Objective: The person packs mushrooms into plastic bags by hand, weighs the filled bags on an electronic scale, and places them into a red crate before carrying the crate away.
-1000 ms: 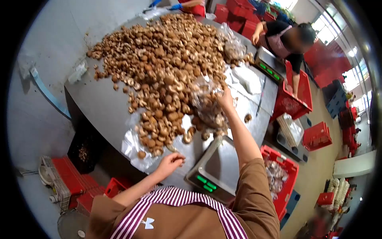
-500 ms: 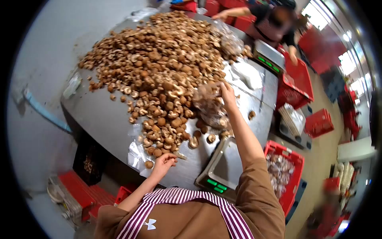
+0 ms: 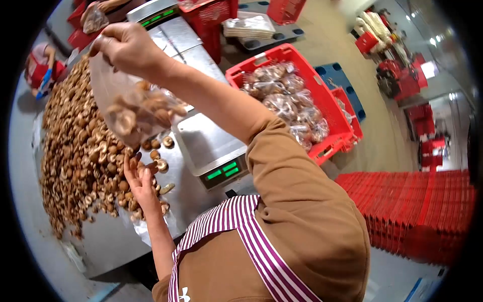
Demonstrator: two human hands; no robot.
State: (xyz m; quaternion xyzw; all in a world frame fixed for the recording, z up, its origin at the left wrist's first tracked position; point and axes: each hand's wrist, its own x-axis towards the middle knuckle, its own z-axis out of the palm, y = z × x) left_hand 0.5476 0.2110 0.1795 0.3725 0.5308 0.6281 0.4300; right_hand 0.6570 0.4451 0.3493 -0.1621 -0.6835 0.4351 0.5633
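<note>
Lifted since earlier, the mushroom bag [image 3: 126,106] hangs from right-hand fingers [image 3: 105,44].

Grey metal table [image 3: 108,249], beige floor [image 3: 385,141], blue pallet [image 3: 352,95], stacked red crates [image 3: 407,216] at right — small bright lights [image 3: 433,42] beyond.

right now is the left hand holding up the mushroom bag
No, the right hand grips the bag by its top; the left hand is lower down.
</note>
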